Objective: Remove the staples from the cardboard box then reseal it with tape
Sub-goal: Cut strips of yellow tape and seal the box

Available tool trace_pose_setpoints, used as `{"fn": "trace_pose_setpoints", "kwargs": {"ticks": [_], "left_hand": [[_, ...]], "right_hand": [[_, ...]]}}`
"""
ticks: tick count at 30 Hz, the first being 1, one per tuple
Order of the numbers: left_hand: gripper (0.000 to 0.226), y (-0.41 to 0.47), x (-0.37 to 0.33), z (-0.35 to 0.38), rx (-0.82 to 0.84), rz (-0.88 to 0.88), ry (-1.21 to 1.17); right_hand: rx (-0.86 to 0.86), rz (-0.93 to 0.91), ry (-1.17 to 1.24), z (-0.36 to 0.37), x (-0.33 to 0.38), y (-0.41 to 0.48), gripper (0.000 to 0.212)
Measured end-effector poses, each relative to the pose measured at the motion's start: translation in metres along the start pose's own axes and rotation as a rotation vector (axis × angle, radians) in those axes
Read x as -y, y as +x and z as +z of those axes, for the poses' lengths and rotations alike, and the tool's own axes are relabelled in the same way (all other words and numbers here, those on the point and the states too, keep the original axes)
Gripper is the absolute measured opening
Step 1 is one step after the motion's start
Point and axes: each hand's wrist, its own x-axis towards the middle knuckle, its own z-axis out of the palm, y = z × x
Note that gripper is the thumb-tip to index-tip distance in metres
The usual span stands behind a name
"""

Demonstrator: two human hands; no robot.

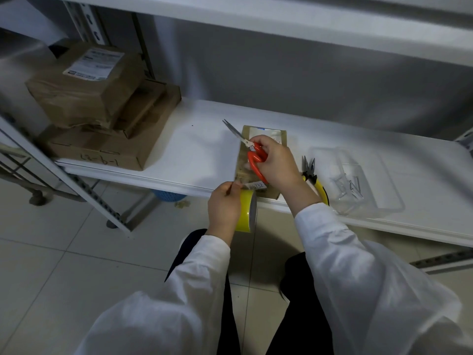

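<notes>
A small flat cardboard box (258,133) with a white label lies on the white shelf (199,147), close to its front edge. My right hand (275,160) grips red-handled scissors (253,152) above the box, blades slightly parted and pointing up-left. My left hand (224,208) holds a yellow roll of tape (247,211) just below the shelf edge, fingers pinching the tape's end at the box's near edge. Both hands hide much of the box.
Yellow-handled pliers (311,175) lie right of the box. A clear plastic tray (358,180) holding several metal staples sits further right. Stacked brown cardboard boxes (102,106) fill the shelf's left end. A blue basket (166,196) stands on the tiled floor below.
</notes>
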Motion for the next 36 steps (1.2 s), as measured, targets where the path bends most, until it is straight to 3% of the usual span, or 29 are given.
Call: {"fn": "trace_pose_setpoints", "kwargs": {"ticks": [2, 9, 12, 18, 25, 29, 33, 36], "left_hand": [[0.027, -0.001, 0.000, 0.001, 0.015, -0.012, 0.000], [0.017, 0.000, 0.001, 0.004, 0.023, -0.025, 0.040], [0.017, 0.003, 0.001, 0.005, 0.023, -0.031, 0.033], [0.023, 0.008, 0.003, 0.006, 0.037, -0.076, 0.008], [0.021, 0.011, 0.002, 0.007, 0.037, -0.103, 0.009], [0.015, 0.007, 0.004, 0.003, 0.128, -0.118, -0.044], [0.023, 0.001, 0.012, -0.003, 0.280, -0.130, -0.201], [0.018, 0.004, 0.012, -0.007, 0.255, -0.121, -0.165]], "right_hand": [[-0.026, 0.024, -0.032, 0.002, -0.002, 0.000, 0.049], [-0.168, 0.063, -0.143, 0.016, 0.001, 0.000, 0.029], [-0.157, 0.059, -0.228, 0.014, 0.001, 0.000, 0.031], [-0.032, 0.029, -0.170, 0.006, -0.004, -0.002, 0.044], [0.042, -0.073, -0.261, 0.004, 0.004, -0.017, 0.043], [0.002, -0.080, -0.286, 0.010, 0.005, -0.020, 0.039], [0.000, -0.124, -0.333, 0.010, 0.005, -0.021, 0.036], [-0.006, -0.139, -0.369, 0.011, 0.006, -0.021, 0.035]]}}
